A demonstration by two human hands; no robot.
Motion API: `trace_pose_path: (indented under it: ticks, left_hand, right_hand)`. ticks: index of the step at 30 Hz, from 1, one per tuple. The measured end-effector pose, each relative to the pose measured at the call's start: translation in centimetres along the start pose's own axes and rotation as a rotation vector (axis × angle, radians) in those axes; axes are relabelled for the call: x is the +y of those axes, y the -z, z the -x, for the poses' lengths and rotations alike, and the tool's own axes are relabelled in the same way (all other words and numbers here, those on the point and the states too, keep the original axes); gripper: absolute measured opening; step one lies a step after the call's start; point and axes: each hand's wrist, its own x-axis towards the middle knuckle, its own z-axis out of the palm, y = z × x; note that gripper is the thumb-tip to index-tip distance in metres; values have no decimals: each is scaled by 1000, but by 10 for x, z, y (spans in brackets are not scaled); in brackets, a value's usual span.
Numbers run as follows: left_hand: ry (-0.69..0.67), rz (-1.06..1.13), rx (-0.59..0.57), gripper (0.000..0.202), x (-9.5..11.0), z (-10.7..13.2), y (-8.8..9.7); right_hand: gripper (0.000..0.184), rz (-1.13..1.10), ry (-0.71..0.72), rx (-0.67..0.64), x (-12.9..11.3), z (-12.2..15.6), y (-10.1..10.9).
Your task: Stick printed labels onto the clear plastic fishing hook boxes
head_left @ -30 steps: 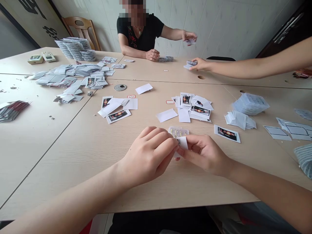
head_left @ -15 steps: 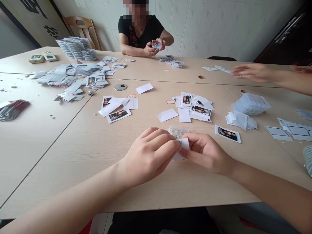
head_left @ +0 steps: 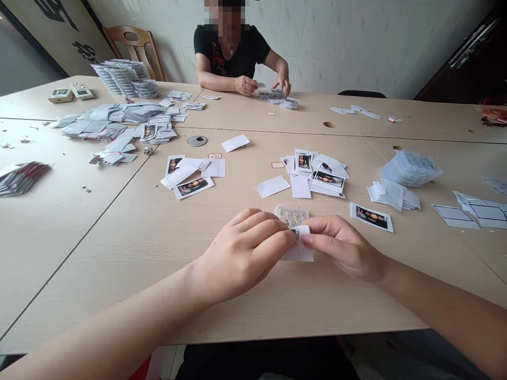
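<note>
At the near middle of the table, a white card (head_left: 304, 252) with a small dark print is between my two hands. My left hand (head_left: 253, 248) is curled over its left side with fingertips pressed on it. My right hand (head_left: 344, 245) pinches its right edge between thumb and fingers. Just beyond the card shows a clear plastic pack (head_left: 291, 215) with several small gold-coloured pieces. It lies against the card, partly covered by card and fingers. A printed dark label (head_left: 371, 217) lies to the right of my right hand.
Ahead lie one pile of labels and cards (head_left: 317, 174) and a smaller pile (head_left: 190, 177). To the right are stacked clear packs (head_left: 411, 169) and white packets (head_left: 393, 195). Many packets (head_left: 119, 119) cover the far left. A co-worker (head_left: 233, 58) sits opposite.
My right thumb has shifted right along the card, uncovering more of it. The co-worker's hands have lowered to the packs opposite. Another person's hand at the right has left the view.
</note>
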Motion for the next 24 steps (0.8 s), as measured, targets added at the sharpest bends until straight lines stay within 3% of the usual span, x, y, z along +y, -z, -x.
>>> trace_pose_path:
  ticks: [6,24]
  left_hand:
    - [27,66,17,16,2,0,-1]
    - [162,103,83,11,6,-2,-2]
  right_hand:
    - [27,114,29,42,-2,1,-3]
    - [27,141,67,50,0,3,-5]
